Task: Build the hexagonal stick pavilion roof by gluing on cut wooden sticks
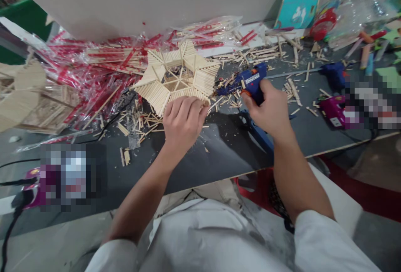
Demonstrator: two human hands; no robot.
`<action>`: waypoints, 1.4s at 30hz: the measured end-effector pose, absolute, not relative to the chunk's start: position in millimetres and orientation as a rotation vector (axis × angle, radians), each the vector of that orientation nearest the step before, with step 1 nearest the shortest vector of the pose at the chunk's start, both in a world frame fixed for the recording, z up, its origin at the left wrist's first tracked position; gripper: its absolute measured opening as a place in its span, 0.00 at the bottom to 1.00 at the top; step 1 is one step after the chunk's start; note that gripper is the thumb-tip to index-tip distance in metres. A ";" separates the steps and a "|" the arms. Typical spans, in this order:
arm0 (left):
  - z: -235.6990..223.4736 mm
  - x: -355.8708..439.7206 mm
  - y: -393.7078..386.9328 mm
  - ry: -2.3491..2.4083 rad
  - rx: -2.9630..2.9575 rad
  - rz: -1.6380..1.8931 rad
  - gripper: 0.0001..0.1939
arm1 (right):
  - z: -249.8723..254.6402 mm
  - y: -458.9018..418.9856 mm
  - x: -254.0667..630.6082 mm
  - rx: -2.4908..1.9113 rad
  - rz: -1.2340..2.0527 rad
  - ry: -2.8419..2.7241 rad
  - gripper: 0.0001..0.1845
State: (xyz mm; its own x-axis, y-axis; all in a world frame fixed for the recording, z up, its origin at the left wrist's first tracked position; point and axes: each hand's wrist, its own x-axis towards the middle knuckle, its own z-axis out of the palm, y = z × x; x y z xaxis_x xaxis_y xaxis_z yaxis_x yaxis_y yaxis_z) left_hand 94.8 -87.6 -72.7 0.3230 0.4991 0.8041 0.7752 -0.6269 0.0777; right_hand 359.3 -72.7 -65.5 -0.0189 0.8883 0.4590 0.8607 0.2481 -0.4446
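Note:
A star-shaped frame [205, 80] built from thin wooden sticks stands at the middle of the dark tabletop, with crossing sticks over its open centre. My left hand [184, 117] has its fingers closed over the frame's near edge. To the right, my right hand [271, 105] is wrapped round a blue glue gun [255, 80], with a small red light on its body. The gun's front end points left, toward the right side of the frame. Loose bits of stick lie beneath and around both.
Plastic-wrapped bundles of sticks [103, 61] lie along the wall. Another wooden construction [21, 92] stands at the left. A second blue glue gun [333, 73] and a purple power strip [333, 111] are on the right. Another purple socket box [33, 184] with cables sits at the left front.

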 end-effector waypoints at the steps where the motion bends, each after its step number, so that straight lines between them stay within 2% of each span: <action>1: -72.7 94.7 -87.6 -1.137 -2.269 -1.205 0.06 | -65.0 -72.8 358.9 -1.600 0.052 -1.857 0.13; 6: -71.5 95.5 -87.6 -1.152 -2.262 -1.197 0.05 | -63.3 -72.7 356.9 -1.645 0.086 -1.829 0.13; 19: -70.4 95.9 -89.2 -1.152 -2.260 -1.143 0.09 | -69.9 -77.1 358.0 -1.764 0.118 -1.696 0.23; 42: -73.5 94.2 -86.5 -1.097 -2.230 -1.158 0.07 | -81.8 -75.5 368.3 -1.736 0.122 -1.594 0.23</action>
